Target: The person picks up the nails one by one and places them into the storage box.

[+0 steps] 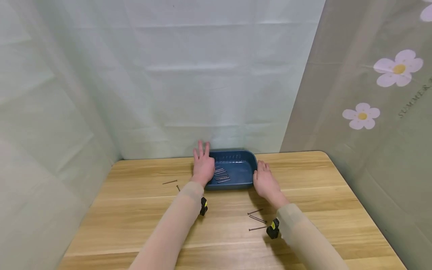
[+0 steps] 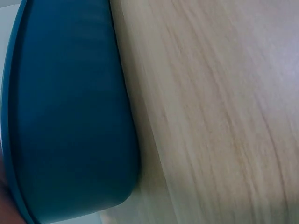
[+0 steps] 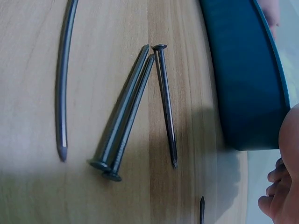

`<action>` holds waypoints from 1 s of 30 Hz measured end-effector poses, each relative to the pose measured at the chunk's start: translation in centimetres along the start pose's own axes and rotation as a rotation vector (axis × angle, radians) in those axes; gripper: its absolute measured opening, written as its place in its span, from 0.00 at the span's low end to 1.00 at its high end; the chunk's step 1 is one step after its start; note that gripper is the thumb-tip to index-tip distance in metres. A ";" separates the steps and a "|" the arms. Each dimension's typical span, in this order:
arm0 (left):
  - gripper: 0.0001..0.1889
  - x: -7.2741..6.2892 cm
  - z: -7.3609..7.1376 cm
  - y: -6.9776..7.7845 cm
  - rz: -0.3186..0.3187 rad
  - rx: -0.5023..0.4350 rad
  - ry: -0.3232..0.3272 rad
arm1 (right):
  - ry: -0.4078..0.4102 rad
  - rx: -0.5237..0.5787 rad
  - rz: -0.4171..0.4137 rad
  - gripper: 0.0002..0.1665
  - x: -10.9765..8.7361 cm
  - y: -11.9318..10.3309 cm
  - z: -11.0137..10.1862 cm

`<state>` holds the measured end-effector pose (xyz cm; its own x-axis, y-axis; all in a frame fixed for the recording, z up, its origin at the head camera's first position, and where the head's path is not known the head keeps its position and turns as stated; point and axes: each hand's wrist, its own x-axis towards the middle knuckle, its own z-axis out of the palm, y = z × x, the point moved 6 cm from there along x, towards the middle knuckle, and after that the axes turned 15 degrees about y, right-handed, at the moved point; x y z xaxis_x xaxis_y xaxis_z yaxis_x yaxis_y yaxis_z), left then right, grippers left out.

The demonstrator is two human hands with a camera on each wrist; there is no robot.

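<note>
A dark blue tray (image 1: pixel 241 174) stands at the back of the wooden table, with several nails (image 1: pixel 221 178) lying in its left part. At the tray's left end, my left hand (image 1: pixel 203 167) pinches the rim, its other fingers straight and spread. My right hand (image 1: pixel 265 182) lies along the right end with its fingers extended. In the right wrist view, the thumb (image 3: pixel 290 135) touches the tray's corner. Its outer wall (image 2: pixel 70 116) fills the left side of the left wrist view. The left hand's fingertips are hidden in the head view.
Several loose nails (image 3: pixel 124 119) lie on the table near my right forearm. Left of the tray are a nail (image 1: pixel 170 182) and another one partly hidden by my left sleeve. A pale curtain (image 1: pixel 202 75) hangs directly behind the table's back edge.
</note>
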<state>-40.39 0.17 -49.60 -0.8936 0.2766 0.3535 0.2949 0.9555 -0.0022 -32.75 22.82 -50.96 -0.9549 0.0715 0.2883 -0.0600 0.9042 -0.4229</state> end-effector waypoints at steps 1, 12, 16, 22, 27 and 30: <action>0.14 0.0 0.0 0.0 -0.004 0.002 -0.006 | 0.000 -0.002 -0.003 0.36 0.0 0.0 0.0; 0.13 -0.8 -0.9 -0.2 -0.022 0.016 -0.009 | -0.016 0.005 0.013 0.36 0.1 -0.5 0.1; 0.11 -0.8 -1.0 -0.4 -0.036 0.007 0.017 | -0.020 0.005 0.014 0.36 0.1 -0.7 0.1; 0.06 -0.6 -1.1 -0.5 -0.040 -0.030 0.043 | -0.007 0.003 0.003 0.36 0.0 -0.8 -0.1; 0.05 -0.8 -1.5 -0.8 -0.030 -0.131 0.084 | -0.001 0.007 0.009 0.36 -0.1 -0.4 -0.1; 0.04 -1.0 -2.1 -1.0 -0.015 -0.225 0.135 | 0.007 0.005 0.011 0.36 -0.1 0.0 0.0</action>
<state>-39.07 -1.32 -48.02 -0.8499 0.2318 0.4732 0.3629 0.9086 0.2067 -32.69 22.80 -50.95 -0.9535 0.0846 0.2893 -0.0505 0.9013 -0.4302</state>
